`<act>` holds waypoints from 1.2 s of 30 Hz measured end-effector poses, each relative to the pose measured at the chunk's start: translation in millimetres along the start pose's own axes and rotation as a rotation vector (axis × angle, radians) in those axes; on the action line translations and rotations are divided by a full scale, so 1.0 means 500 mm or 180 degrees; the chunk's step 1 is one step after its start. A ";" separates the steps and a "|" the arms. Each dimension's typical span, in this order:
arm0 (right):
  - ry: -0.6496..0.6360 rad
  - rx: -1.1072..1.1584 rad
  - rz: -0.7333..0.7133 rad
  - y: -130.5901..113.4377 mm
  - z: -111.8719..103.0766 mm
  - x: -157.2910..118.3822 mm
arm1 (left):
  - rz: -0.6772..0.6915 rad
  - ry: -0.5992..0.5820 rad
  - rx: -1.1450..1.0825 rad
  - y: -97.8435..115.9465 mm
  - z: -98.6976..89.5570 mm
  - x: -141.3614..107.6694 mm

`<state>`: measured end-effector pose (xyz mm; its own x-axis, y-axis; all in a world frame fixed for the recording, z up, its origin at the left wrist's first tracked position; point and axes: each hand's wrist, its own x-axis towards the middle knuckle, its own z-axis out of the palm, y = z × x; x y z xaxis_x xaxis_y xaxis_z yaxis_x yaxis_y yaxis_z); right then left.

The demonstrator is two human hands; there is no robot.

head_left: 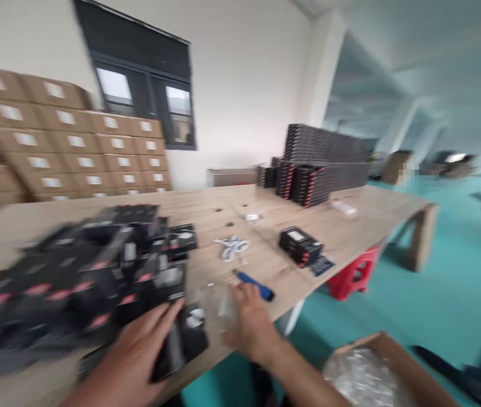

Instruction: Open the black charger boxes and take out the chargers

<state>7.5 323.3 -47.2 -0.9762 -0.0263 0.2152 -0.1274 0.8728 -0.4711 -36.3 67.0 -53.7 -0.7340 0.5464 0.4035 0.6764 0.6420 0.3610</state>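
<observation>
We see the left hand [138, 350] lying flat and open on a small black box [183, 342] at the near edge of the wooden table [206, 212], fingers spread over its top rather than wrapped around it. That box sits just at the front of a big loose heap of black boxes [83, 277] with red marks, which spreads away to the left. The right hand [251, 325] reaches over the table edge just right of the box, its fingers curled around something clear and crinkly, perhaps a plastic sleeve [223, 305]; the blur keeps us from telling how firm the hold is. A blue pen [255, 284] lies just beyond the right fingertips, and further out are a white cord [232, 247] and a single black box [300, 246]. An open carton [376, 370] with clear plastic inside stands on the floor below the right arm. We judge the main risk to be the box under the left palm: it lies close to the table's edge, so a sideways push could slide it off. The heap also looks unstable, and a nudge might spill boxes forward.
</observation>
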 end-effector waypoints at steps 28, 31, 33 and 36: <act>-0.1839 0.5219 0.0697 0.002 0.042 -0.005 | -0.0482 -0.1412 -0.0358 0.053 -0.067 0.024; -0.1115 0.5221 0.0581 -0.007 0.026 0.013 | -0.0448 -0.0862 -0.0492 0.061 -0.053 0.033; -0.0554 0.5071 0.0376 -0.007 0.017 0.031 | -0.0502 -0.0380 -0.0653 0.074 -0.031 0.046; 0.0262 0.4468 0.0056 -0.004 0.005 0.069 | -0.0656 0.0445 -0.0935 0.091 0.028 0.068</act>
<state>-26.5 319.2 -41.0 -0.9728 0.0501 0.2261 -0.2296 -0.3358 -0.9135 -31.1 122.4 -35.5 -0.8546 0.3304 0.4007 0.5193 0.5382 0.6638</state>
